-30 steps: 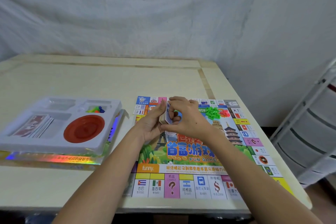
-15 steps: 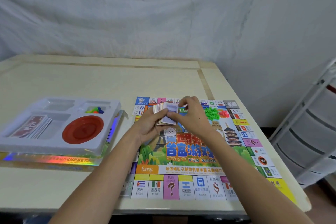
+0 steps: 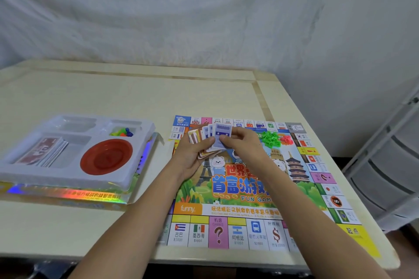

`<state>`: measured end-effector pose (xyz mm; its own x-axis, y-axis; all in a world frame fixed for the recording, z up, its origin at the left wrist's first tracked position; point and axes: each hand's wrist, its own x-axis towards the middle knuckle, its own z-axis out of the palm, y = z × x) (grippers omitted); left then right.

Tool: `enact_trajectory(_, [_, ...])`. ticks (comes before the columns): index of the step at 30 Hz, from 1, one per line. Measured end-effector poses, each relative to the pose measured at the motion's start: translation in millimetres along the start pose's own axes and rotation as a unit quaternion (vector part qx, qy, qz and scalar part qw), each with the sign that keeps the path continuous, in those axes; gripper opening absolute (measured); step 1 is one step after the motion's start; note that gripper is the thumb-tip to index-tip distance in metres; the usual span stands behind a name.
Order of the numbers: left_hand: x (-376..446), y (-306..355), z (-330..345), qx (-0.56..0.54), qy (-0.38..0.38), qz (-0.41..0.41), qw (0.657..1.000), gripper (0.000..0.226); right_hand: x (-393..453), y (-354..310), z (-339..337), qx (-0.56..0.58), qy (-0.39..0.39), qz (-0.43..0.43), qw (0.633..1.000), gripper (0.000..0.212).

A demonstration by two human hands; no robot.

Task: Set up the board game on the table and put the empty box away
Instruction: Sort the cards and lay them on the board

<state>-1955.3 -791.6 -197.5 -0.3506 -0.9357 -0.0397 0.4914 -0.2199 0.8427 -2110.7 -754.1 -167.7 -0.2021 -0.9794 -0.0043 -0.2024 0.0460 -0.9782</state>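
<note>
While the game board (image 3: 247,190) lies flat at the lower right of the pale worktop (image 3: 136,97), both hands meet above its upper edge, just right of the frame's centre. The left hand (image 3: 192,156) cups a fanned stack of cards (image 3: 209,137) from below, its fingers curled under the stack and the thumb laid across the faces, so its grip is clamped on the cards. The right hand (image 3: 247,145) pinches the front blue card of the fan between thumb and fingertips, a tight grip on that card's lower edge. The cards stand tilted up toward the camera, the rear ones brown and orange at the left of the fan, the front ones blue and white.

Just right of the hands, on the board's upper right part, sit a small heap of green houses (image 3: 269,138) and, touching it on the right, a smaller heap of red pieces (image 3: 285,139).

At the left of the frame, well apart from the board, the white plastic tray (image 3: 56,176) sits in the shiny box (image 3: 68,195), whose rainbow-foil edge shows along the front. In the tray a red dish (image 3: 106,157) fills the round recess at the right, a stack of paper money (image 3: 43,150) lies in the left compartment, and a few coloured pawns (image 3: 123,132) rest in the small compartment at the upper right.

A white cloth (image 3: 181,13) hangs behind the worktop.
</note>
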Motion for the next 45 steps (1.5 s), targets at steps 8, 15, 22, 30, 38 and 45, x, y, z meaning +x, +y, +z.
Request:
enact_trajectory(8, [0,-1,1,0.033,0.029,-0.010,0.999,0.043,0,4,0,-0.028,0.051,-0.011,0.998,0.007])
enact_trajectory(15, [4,0,3,0.027,0.074,0.006,0.997,0.037,4,0,-1,-0.004,0.047,-0.005,0.999,0.008])
enact_trajectory(22, [15,20,-7,0.230,0.130,0.135,0.955,0.025,14,1,16,-0.097,0.064,-0.075,0.990,0.011])
enact_trajectory(30, [11,7,-22,0.316,0.144,0.144,0.927,0.025,19,17,41,-0.255,0.035,-0.117,0.959,0.026])
enact_trajectory(38, [11,14,-22,0.336,0.135,0.125,0.924,0.028,22,15,40,-0.276,0.036,-0.130,0.952,0.031])
enact_trajectory(45, [28,46,-31,0.105,0.294,0.122,0.942,0.032,59,-12,41,-0.220,0.024,-0.012,0.975,0.034])
